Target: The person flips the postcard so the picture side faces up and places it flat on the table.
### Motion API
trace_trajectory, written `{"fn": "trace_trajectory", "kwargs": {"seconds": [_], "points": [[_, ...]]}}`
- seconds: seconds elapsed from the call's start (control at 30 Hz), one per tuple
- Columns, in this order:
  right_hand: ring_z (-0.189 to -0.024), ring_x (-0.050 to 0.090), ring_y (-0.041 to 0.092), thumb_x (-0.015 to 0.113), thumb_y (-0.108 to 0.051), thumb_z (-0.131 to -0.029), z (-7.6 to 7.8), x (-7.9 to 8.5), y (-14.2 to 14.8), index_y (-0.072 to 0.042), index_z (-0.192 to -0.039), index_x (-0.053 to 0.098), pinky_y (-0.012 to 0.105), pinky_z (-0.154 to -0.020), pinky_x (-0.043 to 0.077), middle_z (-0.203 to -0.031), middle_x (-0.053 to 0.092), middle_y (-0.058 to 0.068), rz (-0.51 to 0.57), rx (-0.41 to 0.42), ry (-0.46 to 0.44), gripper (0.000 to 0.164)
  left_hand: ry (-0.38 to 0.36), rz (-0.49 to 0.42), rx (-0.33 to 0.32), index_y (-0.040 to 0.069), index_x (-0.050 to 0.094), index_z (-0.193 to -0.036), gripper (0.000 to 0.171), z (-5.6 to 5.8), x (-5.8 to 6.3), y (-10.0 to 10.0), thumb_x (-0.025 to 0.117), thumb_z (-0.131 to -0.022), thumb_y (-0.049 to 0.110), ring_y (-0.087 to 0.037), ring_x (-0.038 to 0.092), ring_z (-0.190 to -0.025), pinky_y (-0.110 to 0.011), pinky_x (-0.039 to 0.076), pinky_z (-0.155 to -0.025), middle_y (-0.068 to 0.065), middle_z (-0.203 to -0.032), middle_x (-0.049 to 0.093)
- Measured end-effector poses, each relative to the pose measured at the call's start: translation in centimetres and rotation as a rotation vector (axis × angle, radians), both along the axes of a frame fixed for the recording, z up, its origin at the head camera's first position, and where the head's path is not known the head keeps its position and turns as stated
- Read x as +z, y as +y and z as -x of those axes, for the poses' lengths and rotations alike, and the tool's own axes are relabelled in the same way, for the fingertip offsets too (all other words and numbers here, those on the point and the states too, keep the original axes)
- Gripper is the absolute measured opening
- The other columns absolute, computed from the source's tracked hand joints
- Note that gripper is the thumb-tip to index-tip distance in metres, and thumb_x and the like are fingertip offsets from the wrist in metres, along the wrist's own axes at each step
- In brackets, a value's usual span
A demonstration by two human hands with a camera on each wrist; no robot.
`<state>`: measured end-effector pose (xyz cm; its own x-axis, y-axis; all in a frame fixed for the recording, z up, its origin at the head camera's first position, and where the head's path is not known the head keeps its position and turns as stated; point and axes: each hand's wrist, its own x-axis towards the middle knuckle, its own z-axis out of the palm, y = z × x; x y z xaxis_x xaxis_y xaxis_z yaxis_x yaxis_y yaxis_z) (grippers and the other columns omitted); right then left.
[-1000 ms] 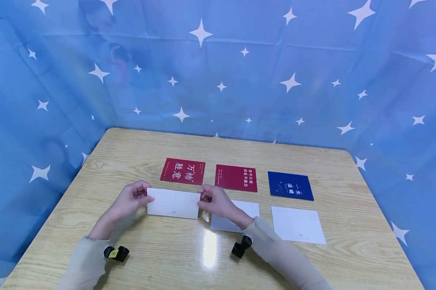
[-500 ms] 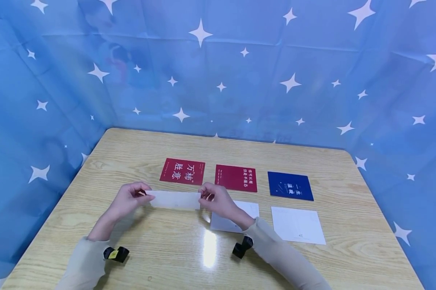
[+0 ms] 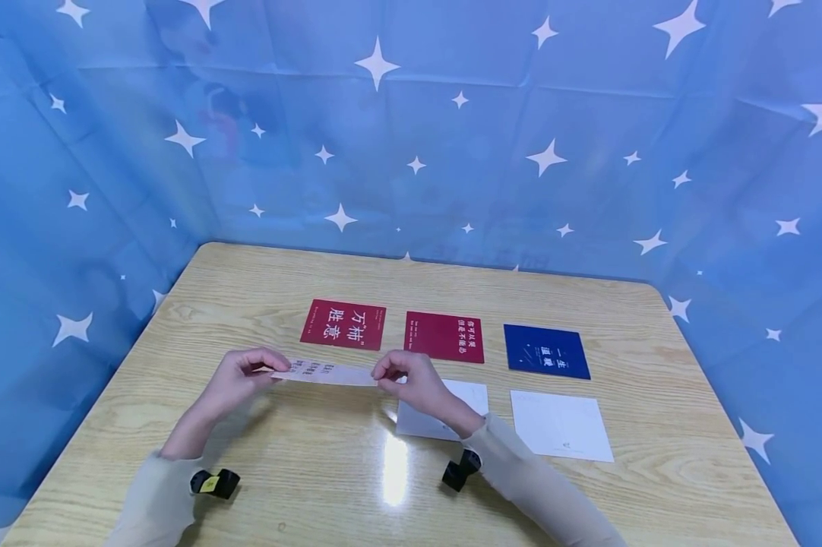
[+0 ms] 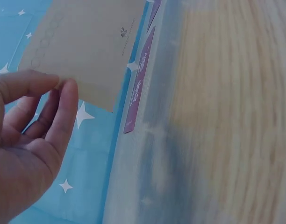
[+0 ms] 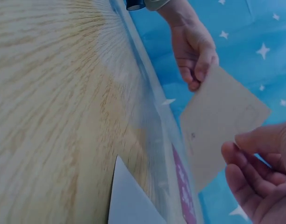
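Observation:
A postcard [image 3: 332, 373] is held up above the table, stretched between both hands and tilted so that a pale face with dark characters shows in the head view. My left hand [image 3: 241, 380] pinches its left edge between thumb and fingers. At the opposite edge, the thumb and fingertips of my right hand [image 3: 414, 382] pinch it too. The card's plain back [image 4: 87, 46] with faint round marks and small print shows in the left wrist view. Beneath my right hand and wrist lies a white card [image 3: 469, 395], partly hidden.
Behind the hands lie two red cards, one at left [image 3: 343, 324] and one in the middle [image 3: 444, 336], and a blue card [image 3: 546, 352]. A second white card [image 3: 561, 425] lies at right. The wooden table [image 3: 315, 486] backs onto a blue starry curtain [image 3: 452, 121].
The held postcard has turned between my hands: its white back faced the head camera, then narrowed, and now its printed face shows. Both hands stay in nearly the same place. The other cards have not moved.

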<state>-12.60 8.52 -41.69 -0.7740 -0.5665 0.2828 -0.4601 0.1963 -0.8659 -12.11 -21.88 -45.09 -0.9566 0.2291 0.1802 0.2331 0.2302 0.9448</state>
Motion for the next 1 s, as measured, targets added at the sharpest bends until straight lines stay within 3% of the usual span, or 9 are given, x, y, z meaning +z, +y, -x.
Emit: {"fn": "trace_trajectory", "kwargs": {"seconds": [0.13,0.27,0.47,0.7,1.0], "points": [[-0.074,0.062,0.035,0.057,0.017,-0.080,-0.1,-0.1,0.2,0.010,-0.084,0.060,0.035,-0.068,0.055,-0.087,0.063,0.025,0.051,0.021,-0.020,0.009,-0.002,0.025,-0.011,-0.010,0.068,-0.091,0.017,-0.2,0.0,-0.3,0.055,-0.082,-0.014,0.000,0.059,-0.092,-0.019,0.049,-0.071,-0.004,-0.097,0.068],[-0.075,0.059,0.042,0.056,0.016,-0.082,-0.1,-0.4,0.3,0.012,-0.087,0.060,0.037,-0.067,0.055,-0.087,0.062,0.027,0.086,0.031,-0.038,0.008,-0.035,0.035,-0.001,-0.007,0.069,-0.096,0.014,-0.3,-0.1,-0.2,0.059,-0.086,-0.005,-0.001,0.059,-0.092,-0.019,0.048,-0.073,-0.010,-0.101,0.068],[-0.078,0.061,0.034,0.064,0.010,-0.081,-0.4,-0.4,0.0,0.011,-0.090,0.060,0.037,-0.070,0.054,-0.087,0.062,0.024,0.036,-0.036,-0.092,0.010,-0.065,0.018,0.033,-0.010,0.067,-0.100,0.018,-0.3,-0.5,0.0,0.064,-0.083,-0.006,-0.002,0.059,-0.090,-0.020,0.050,-0.072,-0.017,-0.105,0.065],[-0.080,0.061,0.037,0.068,0.011,-0.077,-0.9,-0.4,-0.5,0.013,-0.093,0.059,0.034,-0.073,0.054,-0.090,0.061,0.027,-0.011,-0.083,-0.133,0.019,-0.055,0.010,0.051,-0.015,0.060,-0.109,0.033,-0.2,-1.0,0.1,0.066,-0.076,-0.012,-0.007,0.060,-0.081,-0.021,0.051,-0.069,-0.031,-0.110,0.058],[-0.081,0.061,0.040,0.067,0.012,-0.077,-1.6,-0.6,-0.9,0.014,-0.096,0.058,0.030,-0.073,0.054,-0.093,0.060,0.028,-0.037,-0.086,-0.163,0.022,-0.149,0.059,0.075,-0.012,0.060,-0.113,0.035,-0.4,-1.2,0.0,0.063,-0.079,-0.010,-0.018,0.061,-0.081,-0.022,0.051,-0.066,-0.028,-0.106,0.060]]}}
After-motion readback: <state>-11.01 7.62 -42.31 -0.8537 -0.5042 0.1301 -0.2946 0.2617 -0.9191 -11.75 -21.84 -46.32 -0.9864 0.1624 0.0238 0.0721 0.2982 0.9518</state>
